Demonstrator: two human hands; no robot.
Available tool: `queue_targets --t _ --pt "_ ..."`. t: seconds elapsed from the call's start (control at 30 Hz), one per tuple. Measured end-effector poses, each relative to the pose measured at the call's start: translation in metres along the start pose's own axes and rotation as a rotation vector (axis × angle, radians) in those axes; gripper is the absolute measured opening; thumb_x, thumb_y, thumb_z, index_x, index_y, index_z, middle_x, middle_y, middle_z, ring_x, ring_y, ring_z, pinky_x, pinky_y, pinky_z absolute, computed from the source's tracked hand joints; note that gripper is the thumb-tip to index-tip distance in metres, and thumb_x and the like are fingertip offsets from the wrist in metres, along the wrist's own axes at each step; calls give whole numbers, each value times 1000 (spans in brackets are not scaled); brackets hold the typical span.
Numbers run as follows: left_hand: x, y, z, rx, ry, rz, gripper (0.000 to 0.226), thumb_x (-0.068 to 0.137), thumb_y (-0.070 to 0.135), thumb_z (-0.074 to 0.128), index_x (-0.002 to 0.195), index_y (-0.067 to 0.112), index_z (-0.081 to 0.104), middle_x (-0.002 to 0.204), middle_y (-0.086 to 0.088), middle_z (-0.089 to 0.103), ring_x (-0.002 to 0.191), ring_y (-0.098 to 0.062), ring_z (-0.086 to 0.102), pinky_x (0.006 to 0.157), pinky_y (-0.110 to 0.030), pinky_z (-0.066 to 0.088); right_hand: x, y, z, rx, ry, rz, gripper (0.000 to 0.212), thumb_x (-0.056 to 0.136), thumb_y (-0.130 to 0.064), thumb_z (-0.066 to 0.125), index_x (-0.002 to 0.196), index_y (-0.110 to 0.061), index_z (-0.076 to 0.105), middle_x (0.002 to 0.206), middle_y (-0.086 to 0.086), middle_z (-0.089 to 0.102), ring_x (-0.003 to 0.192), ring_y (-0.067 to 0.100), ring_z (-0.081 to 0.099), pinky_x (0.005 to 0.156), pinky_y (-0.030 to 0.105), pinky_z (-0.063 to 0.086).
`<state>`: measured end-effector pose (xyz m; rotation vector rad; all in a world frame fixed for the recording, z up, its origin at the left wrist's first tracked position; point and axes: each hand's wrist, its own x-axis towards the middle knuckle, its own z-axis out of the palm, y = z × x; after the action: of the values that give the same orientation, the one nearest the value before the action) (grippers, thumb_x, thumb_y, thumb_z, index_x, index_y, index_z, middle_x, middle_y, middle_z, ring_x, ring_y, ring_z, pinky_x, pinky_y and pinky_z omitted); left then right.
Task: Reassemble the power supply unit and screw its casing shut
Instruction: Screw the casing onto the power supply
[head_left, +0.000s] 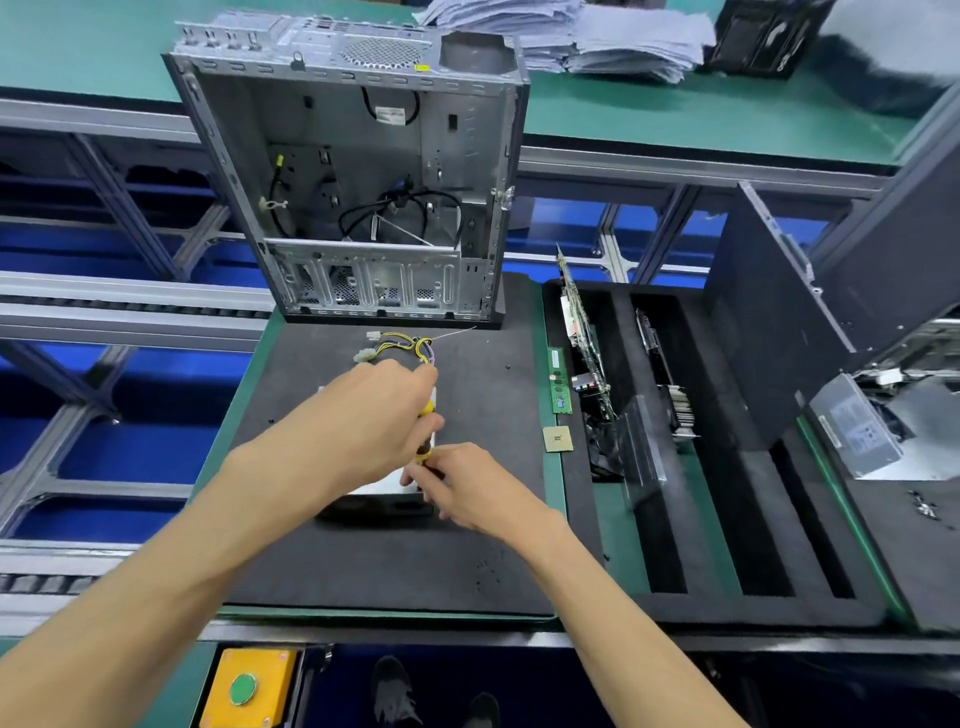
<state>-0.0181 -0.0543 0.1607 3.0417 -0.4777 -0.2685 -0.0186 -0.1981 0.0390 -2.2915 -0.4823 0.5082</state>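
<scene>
One power supply unit (387, 486) is laid on the dark mat (483, 561) on the counter (618, 525), mostly hidden by hands. A yellow and black screwdriver (427, 434) is gripped by the left hand (384, 415) and pinched low by the right hand (462, 483). Colored wires (402, 347) are seen behind, near the open computer case (363, 182).

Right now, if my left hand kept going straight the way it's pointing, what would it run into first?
The left hand, wrapped around the yellow screwdriver, points away and slightly right. First in line looks like the bundle of yellow wires just past its knuckles, then the open computer case. Depth is hard to judge from this one view.
</scene>
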Motion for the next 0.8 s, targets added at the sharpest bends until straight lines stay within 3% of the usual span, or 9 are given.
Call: queue_targets --t 0.1,0.23,0.33,0.43,0.5,0.6,0.7,0.8 --pt "-3 0 0 122 71 4 32 103 49 41 91 20 33 87 -2 57 73 -26 43 62 -34 31 -2 -3 -1 4 -16 -9 35 109 -35 45 105 -15 73 85 4 67 73 24 61 76 39 54" --pt "-2 6 2 366 167 8 35 104 56 31 93 23 28 83 1 55 69 -25 37 50 -32 17 -2 -4 -3 -10 -42 -6 35 109 -34 43 104 -16 73 76 -7 57 72 20 56 81 40 54" --pt "0 12 4 429 189 8 43 105 56 27 83 19 34 66 4 37 62 -24 40 49 -30 11 -2 -4 -6 -22 -47 4 32 108 -37 44 97 -20 68 75 -10 58 73 19 57 81 40 55" --pt "2 12 4 457 193 -38 57 105 54 24 62 17 31 58 3 29 49 -17 26 49 -29 11 -3 0 -8 -16 -24 -19 28 106 -42 49 95 -19 62 73 -13 58 68 15 55 75 39 51" --pt "1 12 3 437 180 -61 59 104 56 24 59 19 30 57 2 30 48 -16 23 49 -29 12 -3 3 -8 17 -2 -39 23 103 -41 54 84 -31 59 67 -17 58 62 7 51 65 31 45" --pt "-1 20 3 461 180 -20 59 103 59 23 59 20 28 57 2 30 48 -16 24 49 -29 9 -3 6 -10 19 33 -51 31 97 -43 58 68 -33 50 63 -20 57 60 0 51 58 21 36" --pt "1 21 5 487 174 7 54 105 54 26 66 17 32 72 2 56 55 -20 35 48 -29 11 -4 1 -13 19 89 -115 26 91 -50 57 70 -37 48 68 -16 57 65 2 53 56 14 36" --pt "0 12 5 376 78 90 25 107 41 35 102 18 45 105 2 62 84 -23 60 54 -30 31 -1 -3 -11 24 71 -139 27 99 -36 56 73 -41 50 76 -12 63 71 11 56 65 21 47"
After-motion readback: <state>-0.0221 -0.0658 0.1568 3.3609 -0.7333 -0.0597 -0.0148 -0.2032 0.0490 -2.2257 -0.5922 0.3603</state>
